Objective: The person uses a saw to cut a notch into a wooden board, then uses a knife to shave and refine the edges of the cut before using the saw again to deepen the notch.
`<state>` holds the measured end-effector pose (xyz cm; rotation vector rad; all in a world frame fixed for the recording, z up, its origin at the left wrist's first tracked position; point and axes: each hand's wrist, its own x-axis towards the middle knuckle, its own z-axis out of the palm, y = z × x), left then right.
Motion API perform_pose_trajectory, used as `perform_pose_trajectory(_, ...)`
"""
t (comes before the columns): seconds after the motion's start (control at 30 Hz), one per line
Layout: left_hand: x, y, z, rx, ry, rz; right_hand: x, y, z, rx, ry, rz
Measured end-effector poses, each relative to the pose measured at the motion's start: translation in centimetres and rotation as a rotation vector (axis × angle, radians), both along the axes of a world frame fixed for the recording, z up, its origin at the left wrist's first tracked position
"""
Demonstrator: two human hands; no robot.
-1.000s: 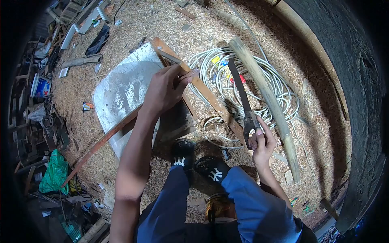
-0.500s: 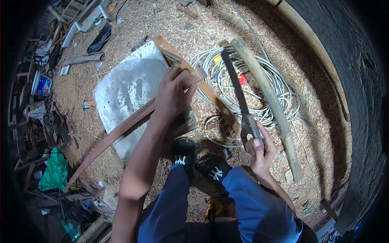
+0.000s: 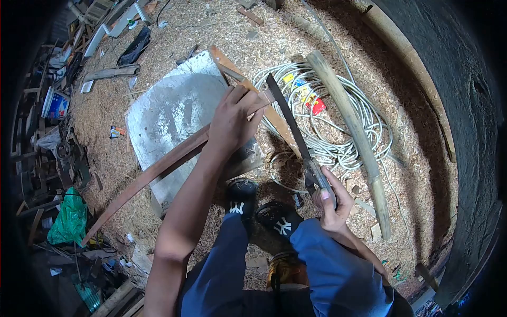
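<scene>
Head view: what do we have in our left hand (image 3: pixel 232 122)?

Wood strip (image 3: pixel 153 170). We've got it gripped near its upper end, fingers wrapped round. Rest of it slants down-left under our forearm, over the pale panel (image 3: pixel 171 119), far end near the green bag (image 3: pixel 68 219).

And our right hand (image 3: pixel 332 205)?

Saw (image 3: pixel 293 127). We're grasping it by the handle, thumb along the top. Blade points up and slightly left, toothed edge toward the strip.

Are we in contact with the wood?

Can't tell. Blade passes just beside the strip's short end, ahead of our left fingers; a touch doesn't read from this angle.

What's around us?

Plank (image 3: pixel 279 122) beyond our left hand, sloping from the panel's top corner toward the saw handle. Cable coil (image 3: pixel 343 153) right of the blade, on the shavings (image 3: pixel 211 26), pole (image 3: pixel 349 119) across it. Our shoes (image 3: pixel 280 217) are below, between both forearms.
</scene>
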<state>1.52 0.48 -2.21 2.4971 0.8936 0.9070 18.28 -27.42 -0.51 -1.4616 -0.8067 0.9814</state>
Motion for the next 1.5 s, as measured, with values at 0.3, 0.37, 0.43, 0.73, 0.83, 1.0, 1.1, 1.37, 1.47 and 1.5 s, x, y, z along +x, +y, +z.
perform_pose_trajectory(0.3, 0.0, -0.4, 1.3, -0.050, -0.011, 0.017, -0.3, 0.4, 0.7, -0.011, 0.066, 0.012)
perform_pose_trajectory(0.37, -0.1, -0.5, 1.2, -0.060, -0.013, 0.017, -0.2, 0.2, 0.4, -0.011, 0.038, 0.018)
perform_pose_trajectory(0.43, -0.4, -0.4, 1.1, -0.112, 0.083, 0.018, -0.2, 0.2, 0.4, -0.012, 0.011, 0.023)
perform_pose_trajectory(0.73, -0.1, -0.5, 1.5, -0.176, -0.071, 0.052, -0.6, 0.8, 1.7, -0.130, -0.078, 0.094)
perform_pose_trajectory(0.83, 0.2, -0.6, 1.6, -0.093, -0.113, 0.015, -0.6, 1.3, 2.5, -0.033, -0.339, 0.156)
perform_pose_trajectory(1.0, 0.5, -0.4, 0.6, -0.020, -0.084, 0.107, -0.8, 1.4, 2.1, -0.054, -0.192, 0.097)
perform_pose_trajectory(1.1, 0.8, -0.8, 0.6, 0.083, 0.000, 0.216, -0.5, 1.3, 1.9, -0.064, -0.254, 0.112)
perform_pose_trajectory(1.37, 0.5, -0.7, 0.1, 0.102, 0.142, 0.248, -0.5, 1.3, 1.9, -0.080, -0.238, 0.101)
perform_pose_trajectory(1.47, 0.3, -0.7, 0.3, 0.025, 0.074, 0.201, -0.5, 1.5, 1.9, -0.078, -0.226, 0.084)
perform_pose_trajectory(1.5, 0.3, -0.8, 0.7, 0.032, 0.030, 0.181, -0.5, 1.6, 1.9, -0.055, -0.235, 0.076)
